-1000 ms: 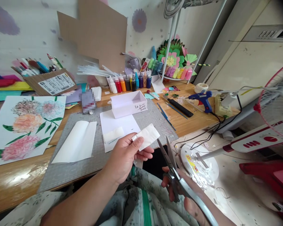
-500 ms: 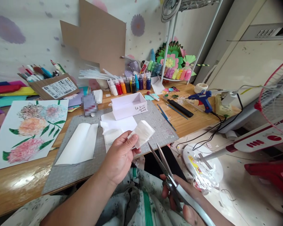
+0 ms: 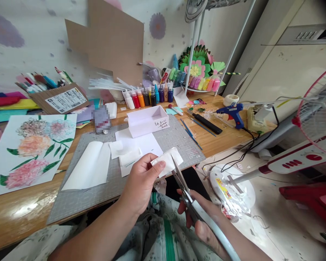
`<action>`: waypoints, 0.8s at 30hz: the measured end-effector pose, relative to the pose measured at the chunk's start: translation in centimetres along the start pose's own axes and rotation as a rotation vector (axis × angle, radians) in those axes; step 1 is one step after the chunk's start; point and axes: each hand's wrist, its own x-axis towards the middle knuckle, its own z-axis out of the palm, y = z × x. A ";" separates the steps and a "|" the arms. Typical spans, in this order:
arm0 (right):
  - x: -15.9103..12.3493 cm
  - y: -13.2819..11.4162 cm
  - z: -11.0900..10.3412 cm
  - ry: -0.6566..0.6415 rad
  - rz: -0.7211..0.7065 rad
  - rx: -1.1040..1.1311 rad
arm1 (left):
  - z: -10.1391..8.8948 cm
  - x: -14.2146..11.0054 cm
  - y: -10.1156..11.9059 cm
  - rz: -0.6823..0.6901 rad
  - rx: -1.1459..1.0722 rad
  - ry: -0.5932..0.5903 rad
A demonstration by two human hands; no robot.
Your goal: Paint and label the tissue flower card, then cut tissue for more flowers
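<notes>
My left hand (image 3: 142,179) pinches a small folded wad of thin white paper (image 3: 167,161) between thumb and fingers, above the front edge of the cutting mat. In my right hand (image 3: 198,217) is a pair of scissors (image 3: 188,199) with pale handles. Their blades are slightly apart, and the tips reach the right part of the folded paper, one lying over its face. Behind my left hand, small white paper pieces (image 3: 130,156) lie on a white sheet (image 3: 149,143). A larger curled white sheet (image 3: 88,165) rests to the left on the grey cutting mat (image 3: 97,197).
An open white box (image 3: 148,121) stands at the mat's back. Paint bottles (image 3: 141,98) line up behind it. A flower painting (image 3: 38,152) lies at left. On the right are a blue glue gun (image 3: 230,114), a black-handled tool (image 3: 206,123) and a fan (image 3: 315,108).
The scissors have moved up and left, and their blades have closed partway over the folded paper. The paper has turned to lie flatter in my left hand.
</notes>
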 end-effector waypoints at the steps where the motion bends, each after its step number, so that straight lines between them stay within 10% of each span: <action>1: 0.1 0.0 0.0 -0.029 0.020 0.010 | 0.0 0.0 0.0 0.002 0.004 0.004; 24: 1.3 0.5 1.1 0.062 0.072 0.022 | 0.1 0.4 -0.5 -0.037 -0.002 0.047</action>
